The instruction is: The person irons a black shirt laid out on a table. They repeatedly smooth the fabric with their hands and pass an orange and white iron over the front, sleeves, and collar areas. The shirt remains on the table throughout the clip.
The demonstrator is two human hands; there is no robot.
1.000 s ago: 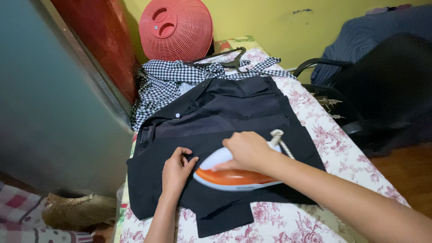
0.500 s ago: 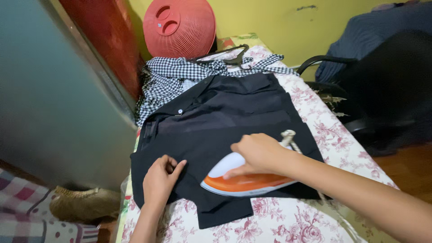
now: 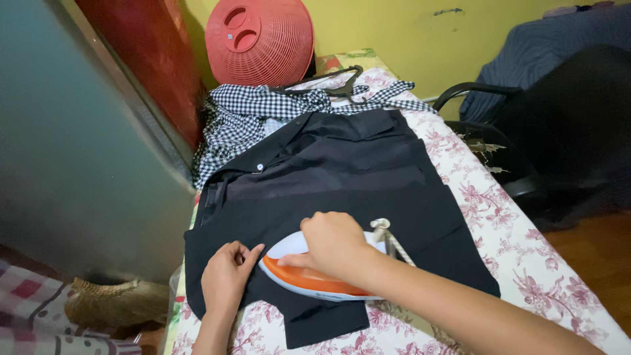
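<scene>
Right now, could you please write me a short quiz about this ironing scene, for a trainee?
1. True or false: the right hand grips the iron on the dark shirt.
2. What does the left hand do? A) lifts the hanger B) presses the dark shirt flat beside the iron's tip C) holds the basket
3. Fill in: behind the dark shirt lies a ____ shirt, with a black hanger on it and a red basket at the wall.

Key: 1 true; 2 B; 3 checked.
</scene>
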